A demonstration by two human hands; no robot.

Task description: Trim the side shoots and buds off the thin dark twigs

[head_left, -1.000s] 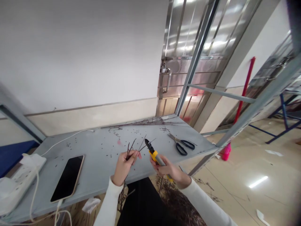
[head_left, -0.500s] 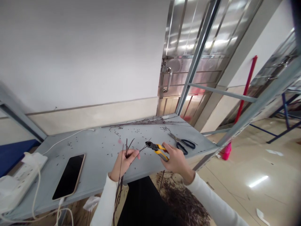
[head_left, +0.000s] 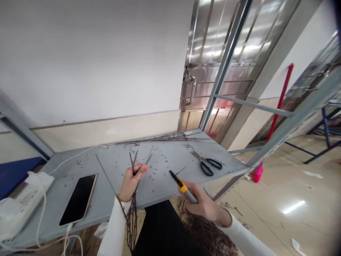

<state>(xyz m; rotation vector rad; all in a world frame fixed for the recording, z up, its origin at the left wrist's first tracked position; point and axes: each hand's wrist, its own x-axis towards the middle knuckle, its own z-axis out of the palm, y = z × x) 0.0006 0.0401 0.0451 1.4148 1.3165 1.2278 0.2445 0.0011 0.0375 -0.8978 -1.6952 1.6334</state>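
Twigs [head_left: 134, 201], thin and dark, pinched between thumb and fingers of the left hand [head_left: 130, 184]; short ends rise from the grip toward 12 and 1 o'clock, longer stems hang toward 6 beside the white sleeve [head_left: 113, 231]. One long stem slants across that sleeve, tip toward 10 o'clock. Right hand [head_left: 204, 203], just past 3 o'clock from the left, wrapped round yellow-and-grey pliers [head_left: 183, 188]. Dark nose aims at 10 o'clock, apart from the held stems; seen nearly edge-on, so cannot tell whether the blades are parted. Short dark piece [head_left: 181, 170] just beside the tips; contact cannot be told. Scissors [head_left: 203, 160] with dark handles lie on the grey table [head_left: 105, 192] at 12 o'clock from the right hand. Loose branches [head_left: 165, 138] lie along the table's back edge, 1 to 2 o'clock from the left hand, small dark bits scattered nearer. Phone [head_left: 78, 200] at 9 o'clock, power strip [head_left: 20, 215] beyond it. Tangled brown heap [head_left: 213, 236] below the right hand, 6 o'clock.
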